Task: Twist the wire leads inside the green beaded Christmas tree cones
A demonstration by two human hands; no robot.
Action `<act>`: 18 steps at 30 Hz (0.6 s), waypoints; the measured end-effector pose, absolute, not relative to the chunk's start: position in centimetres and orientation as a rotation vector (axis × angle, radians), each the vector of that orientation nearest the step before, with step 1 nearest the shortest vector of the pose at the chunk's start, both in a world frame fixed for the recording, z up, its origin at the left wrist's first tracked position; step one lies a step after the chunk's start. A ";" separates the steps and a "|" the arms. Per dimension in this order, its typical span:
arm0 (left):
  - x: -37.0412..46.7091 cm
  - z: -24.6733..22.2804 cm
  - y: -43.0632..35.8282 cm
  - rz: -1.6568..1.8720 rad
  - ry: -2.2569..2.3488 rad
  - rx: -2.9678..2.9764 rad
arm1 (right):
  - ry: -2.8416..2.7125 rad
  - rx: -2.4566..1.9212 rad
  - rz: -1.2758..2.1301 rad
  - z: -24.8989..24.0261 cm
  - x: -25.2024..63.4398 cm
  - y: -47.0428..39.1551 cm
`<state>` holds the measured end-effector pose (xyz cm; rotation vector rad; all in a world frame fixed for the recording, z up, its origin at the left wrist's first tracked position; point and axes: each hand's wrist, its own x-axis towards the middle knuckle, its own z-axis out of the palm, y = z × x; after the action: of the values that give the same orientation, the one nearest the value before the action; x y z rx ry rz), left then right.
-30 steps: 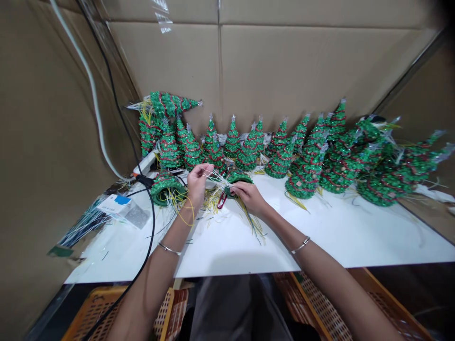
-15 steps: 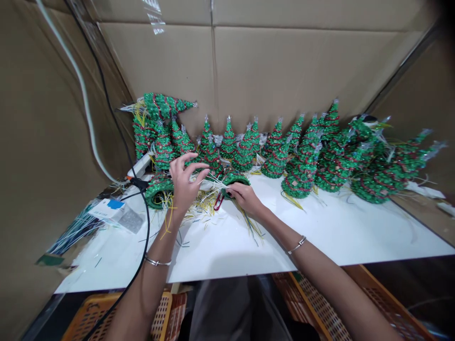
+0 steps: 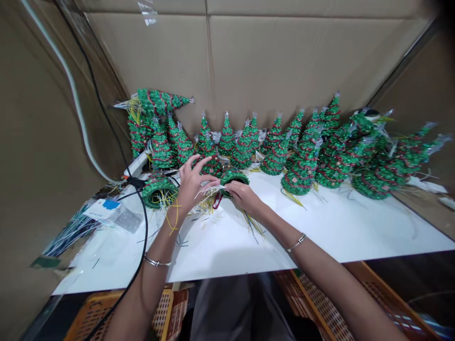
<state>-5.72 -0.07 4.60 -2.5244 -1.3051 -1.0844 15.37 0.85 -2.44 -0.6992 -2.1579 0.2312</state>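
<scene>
A bundle of thin white wires (image 3: 213, 189) runs from the open base of a green tinsel Christmas tree (image 3: 234, 177) lying with its hollow end toward me. My right hand (image 3: 244, 195) pinches these wires close to that opening. Just left of it, my left hand (image 3: 192, 185) has its fingers spread, with the thumb over the loose wire ends; whether it touches them I cannot tell. Under the hands are a red-handled tool (image 3: 217, 201), partly hidden, and yellow and white wire scraps (image 3: 204, 206). Another lying tree (image 3: 156, 192) shows its hollow base beside my left wrist.
Several decorated trees (image 3: 243, 149) stand along the cardboard wall at the back of the white table (image 3: 284, 246). A black cable (image 3: 146, 227) hangs across the left side, near a clear bag (image 3: 126, 220) and bundled wires (image 3: 67, 237). Orange crates (image 3: 163, 312) sit below the table edge.
My left hand has moved right and slightly down, bringing its thumb to the white wires. My right hand stays by the tree base with its pinch. The view has shifted slightly.
</scene>
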 end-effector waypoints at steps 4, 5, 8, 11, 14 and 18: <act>-5.1 4.2 0.0 -1.205 -1.304 -2.493 | -2.147 -0.691 0.243 -2.5 15.4 1.0; -5.0 4.1 0.0 -1.265 -1.312 -2.470 | -2.138 -0.685 0.259 -2.4 15.4 1.0; -4.4 3.8 -0.2 -1.452 -1.358 -2.384 | -2.085 -0.682 0.329 -2.4 15.3 1.0; -3.9 3.4 -0.2 -1.589 -1.408 -2.328 | -2.003 -0.729 0.436 -2.3 15.0 0.7; -4.0 3.3 0.3 -1.727 -1.421 -2.298 | -1.919 -0.772 0.554 -2.3 14.8 0.4; -5.6 3.6 1.4 -2.139 -1.480 -2.022 | -1.786 -0.814 0.719 -2.4 15.0 0.3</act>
<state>-5.63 1.45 3.64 -2.0222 -1.4796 -2.1385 15.01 0.31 -2.39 -0.8136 -1.7861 0.7189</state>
